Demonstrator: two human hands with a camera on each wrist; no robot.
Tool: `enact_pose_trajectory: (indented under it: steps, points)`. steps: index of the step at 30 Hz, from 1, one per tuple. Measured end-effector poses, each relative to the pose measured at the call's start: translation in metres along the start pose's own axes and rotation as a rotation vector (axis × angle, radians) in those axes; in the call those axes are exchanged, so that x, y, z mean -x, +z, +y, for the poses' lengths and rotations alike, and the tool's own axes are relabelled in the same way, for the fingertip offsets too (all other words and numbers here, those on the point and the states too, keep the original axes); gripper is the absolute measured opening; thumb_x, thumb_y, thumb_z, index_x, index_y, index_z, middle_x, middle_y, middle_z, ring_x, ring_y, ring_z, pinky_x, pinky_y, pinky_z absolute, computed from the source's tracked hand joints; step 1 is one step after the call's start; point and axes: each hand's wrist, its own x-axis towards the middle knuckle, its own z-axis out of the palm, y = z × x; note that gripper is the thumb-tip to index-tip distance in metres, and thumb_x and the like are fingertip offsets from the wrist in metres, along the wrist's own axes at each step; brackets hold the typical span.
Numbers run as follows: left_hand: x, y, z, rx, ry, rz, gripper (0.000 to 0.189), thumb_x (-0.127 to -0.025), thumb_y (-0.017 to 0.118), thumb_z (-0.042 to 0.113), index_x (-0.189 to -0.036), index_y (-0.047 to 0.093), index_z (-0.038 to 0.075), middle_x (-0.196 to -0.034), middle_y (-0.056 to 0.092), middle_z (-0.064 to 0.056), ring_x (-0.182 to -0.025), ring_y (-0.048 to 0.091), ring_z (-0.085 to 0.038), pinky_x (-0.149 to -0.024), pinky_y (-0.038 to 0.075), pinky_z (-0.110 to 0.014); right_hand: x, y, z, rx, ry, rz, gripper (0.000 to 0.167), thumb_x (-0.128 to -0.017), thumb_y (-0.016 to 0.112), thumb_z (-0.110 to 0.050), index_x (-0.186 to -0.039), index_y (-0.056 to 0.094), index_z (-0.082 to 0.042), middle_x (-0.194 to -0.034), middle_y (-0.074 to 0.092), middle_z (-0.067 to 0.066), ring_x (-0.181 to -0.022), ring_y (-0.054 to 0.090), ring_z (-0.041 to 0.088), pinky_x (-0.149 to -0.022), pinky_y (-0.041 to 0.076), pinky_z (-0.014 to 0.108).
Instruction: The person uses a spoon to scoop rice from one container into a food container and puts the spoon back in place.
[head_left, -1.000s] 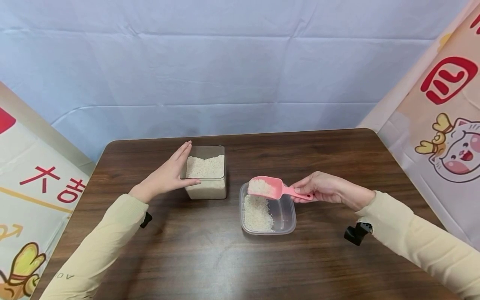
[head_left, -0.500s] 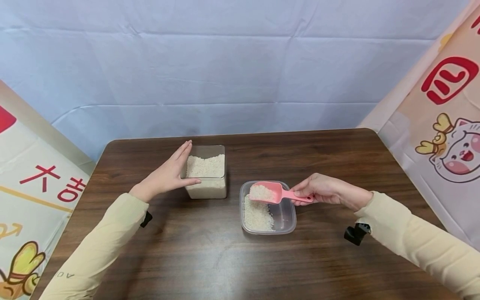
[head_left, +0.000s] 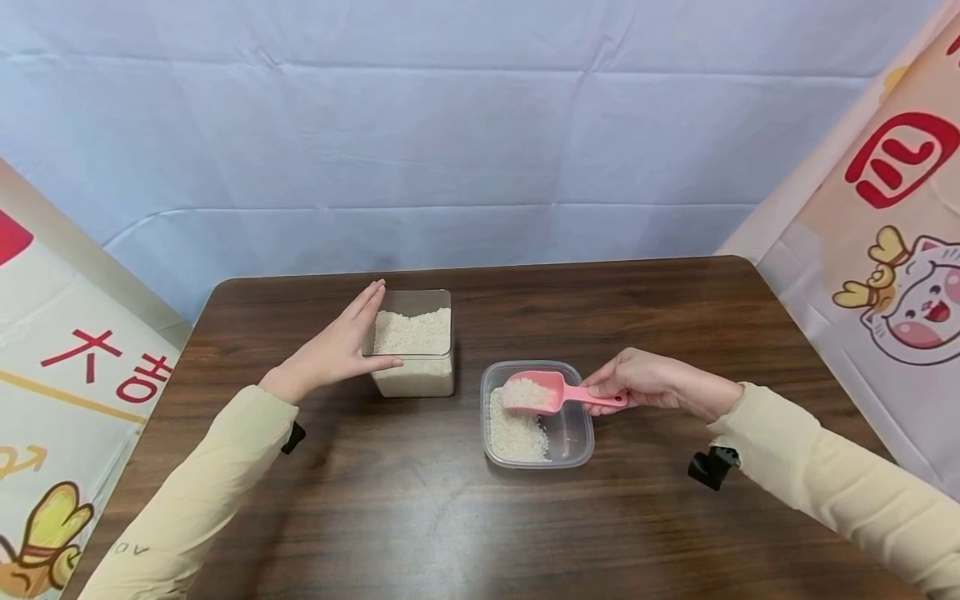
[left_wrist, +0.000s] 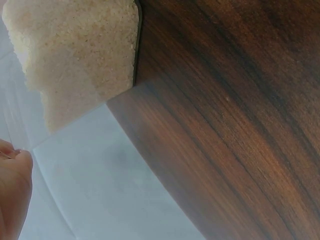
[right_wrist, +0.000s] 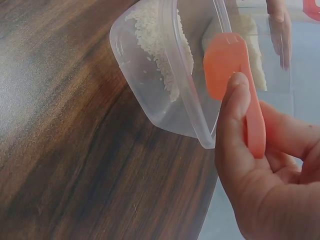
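Note:
My right hand (head_left: pixel 648 383) pinches the handle of a pink scoop (head_left: pixel 553 392) between thumb and fingers. Rice fills the scoop's bowl, which hangs over the left back part of a clear plastic tub (head_left: pixel 577 442). Loose rice (head_left: pixel 516 437) covers the left side of that tub; the right wrist view also shows the rice (right_wrist: pixel 157 47) through its wall. My left hand (head_left: pixel 333 346) rests with straight fingers along the left side of a taller clear container (head_left: pixel 414 379), its thumb across the front. Much of that container holds rice (left_wrist: pixel 80 50). Fingertips (left_wrist: pixel 15 165) reach its rim in the left wrist view.
Both containers stand on a dark wood table (head_left: pixel 375 517), with a gap between them. A pale cloth backdrop (head_left: pixel 465 167) hangs behind the table's far edge. Printed panels (head_left: pixel 900 275) flank it on both sides. A small black device (head_left: pixel 712 468) sits under the right cuff.
The right hand has lowered the loaded scoop slightly toward the tub, from above its back rim to over its inside. The left hand stays in place on the taller container.

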Motion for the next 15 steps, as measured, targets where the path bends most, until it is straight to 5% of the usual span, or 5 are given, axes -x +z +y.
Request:
enact_pose_trajectory:
  steps: [15]
  points:
    - [-0.0002,-0.0009,0.0021,-0.003,0.011,0.011,0.107,-0.077,0.062,0.058,-0.145,0.004,-0.001,-0.152,-0.002,-0.008,-0.139,0.002,-0.022,-0.107,0.019,-0.045,-0.0005,0.0028,-0.0011,0.011,0.010,0.009,0.037,-0.090,0.048,0.004,-0.122,0.042,0.022,-0.084,0.067,0.016,-0.072,0.066,0.013,-0.072,0.053,0.028]
